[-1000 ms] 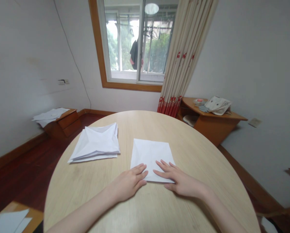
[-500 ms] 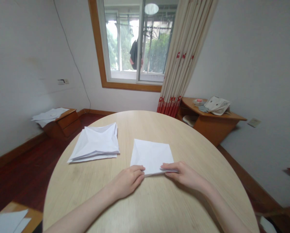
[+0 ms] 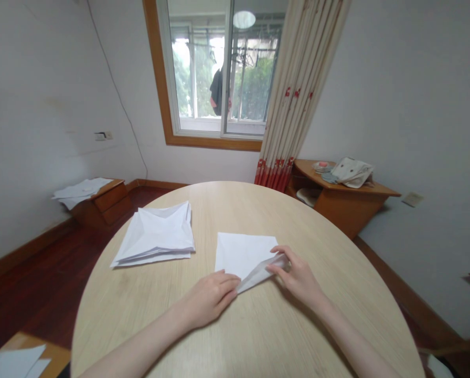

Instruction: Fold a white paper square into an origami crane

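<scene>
A white sheet of paper (image 3: 243,250) lies on the round table, its near right corner lifted and bent inward. My right hand (image 3: 296,273) pinches that raised corner between thumb and fingers. On the paper's near left corner rests my left hand (image 3: 215,296), its fingers laid flat and pressing it to the tabletop. The fold runs from beside the left fingertips up toward the right hand. To the left sits a stack of folded white papers (image 3: 160,231), uneven at the edges, with neither hand touching it.
The pale wooden round table (image 3: 235,341) has a curved far edge. Beyond it stand a low drawer cabinet (image 3: 109,202) with papers on top and a corner desk (image 3: 343,207) with a cloth bag (image 3: 353,172). More white sheets (image 3: 14,362) lie at the lower left.
My right hand has moved up and lifted the near right corner of the paper, bending it inward. My left hand has shifted slightly toward the near side, staying on the paper.
</scene>
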A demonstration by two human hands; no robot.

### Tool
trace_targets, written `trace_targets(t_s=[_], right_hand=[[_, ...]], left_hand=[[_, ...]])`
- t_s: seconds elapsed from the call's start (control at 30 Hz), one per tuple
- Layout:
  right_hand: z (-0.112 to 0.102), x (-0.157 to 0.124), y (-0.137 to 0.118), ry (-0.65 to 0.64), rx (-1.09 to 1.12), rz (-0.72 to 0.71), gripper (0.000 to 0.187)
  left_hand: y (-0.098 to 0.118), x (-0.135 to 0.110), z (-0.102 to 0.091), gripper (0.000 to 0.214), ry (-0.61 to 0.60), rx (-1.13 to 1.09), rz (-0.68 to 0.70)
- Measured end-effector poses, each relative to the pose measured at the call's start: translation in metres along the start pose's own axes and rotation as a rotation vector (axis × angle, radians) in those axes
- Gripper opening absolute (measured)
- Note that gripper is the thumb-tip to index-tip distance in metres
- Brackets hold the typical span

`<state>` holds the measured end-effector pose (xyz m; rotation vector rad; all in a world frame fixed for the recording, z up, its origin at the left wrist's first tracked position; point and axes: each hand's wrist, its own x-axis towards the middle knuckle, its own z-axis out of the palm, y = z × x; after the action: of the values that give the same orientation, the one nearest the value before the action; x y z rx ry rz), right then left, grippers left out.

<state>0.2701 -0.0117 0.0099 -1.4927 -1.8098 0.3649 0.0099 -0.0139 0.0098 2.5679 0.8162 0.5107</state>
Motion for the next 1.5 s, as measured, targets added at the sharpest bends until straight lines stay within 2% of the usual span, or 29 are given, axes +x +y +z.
trace_targets(t_s=[0.17,0.23,0.43,0.73,0.87,1.07,1.37,1.5], right_hand=[[0.018,-0.002,0.005,0.136,0.034,-0.004,0.040],[0.022,-0.002,0.006,0.170,0.019,-0.014,0.043],[0.025,-0.003,0.007,0.227,-0.122,-0.083,0.043],[0.034,-0.005,0.006,0.192,-0.228,-0.128,0.042],[0.036,-0.006,0.005,0.179,-0.272,-0.129,0.046],[0.039,-0.008,0.001,0.153,-0.337,-0.182,0.061],[0.040,-0.010,-0.001,-0.013,-0.386,-0.280,0.089],[0.043,-0.010,0.002,-0.013,-0.413,-0.292,0.093]], left_hand=[[-0.003,-0.003,0.005,0.051,0.048,0.029,-0.014],[-0.003,-0.003,0.005,0.054,0.030,0.058,0.005],[-0.001,-0.003,0.004,0.043,-0.042,0.131,-0.003],[-0.007,-0.003,0.015,0.038,0.014,0.254,0.051],[-0.006,-0.002,0.012,0.044,-0.024,0.253,0.030],[0.001,-0.001,0.002,0.051,-0.045,0.267,0.019],[0.002,0.000,0.002,0.041,-0.073,0.245,0.014],[0.003,0.000,0.002,0.036,-0.077,0.229,0.009]])
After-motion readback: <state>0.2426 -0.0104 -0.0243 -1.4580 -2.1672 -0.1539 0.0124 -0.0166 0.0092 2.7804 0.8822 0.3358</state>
